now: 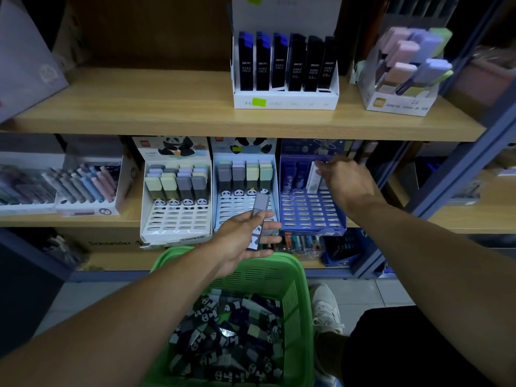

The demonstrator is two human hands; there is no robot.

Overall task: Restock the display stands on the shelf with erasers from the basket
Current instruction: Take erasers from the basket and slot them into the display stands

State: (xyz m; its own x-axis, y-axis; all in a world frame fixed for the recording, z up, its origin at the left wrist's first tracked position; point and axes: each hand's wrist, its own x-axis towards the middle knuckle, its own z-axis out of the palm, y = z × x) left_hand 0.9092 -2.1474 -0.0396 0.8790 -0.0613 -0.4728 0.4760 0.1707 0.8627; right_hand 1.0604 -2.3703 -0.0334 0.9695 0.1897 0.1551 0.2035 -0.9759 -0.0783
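Note:
A green basket (pixel 293 277) below me is heaped with several panda-sleeved erasers (pixel 231 331). My left hand (pixel 243 241) hovers above its far rim and grips a grey eraser (pixel 259 210) in a panda sleeve. Three slotted display stands sit on the middle shelf: a white one (pixel 176 219) at the left, a white one (pixel 245 210) in the middle, and a blue one (pixel 310 213) at the right. My right hand (pixel 343 177) reaches into the top right of the blue stand, fingertips on a pale eraser (pixel 314 177) there.
The upper shelf carries a white box of dark lead cases (pixel 284 65) and a box of pastel erasers (pixel 405 68). Pen displays (pixel 83 185) stand left of the stands. A blue crate (pixel 346 247) sits under the shelf. My white shoe (pixel 325 305) is beside the basket.

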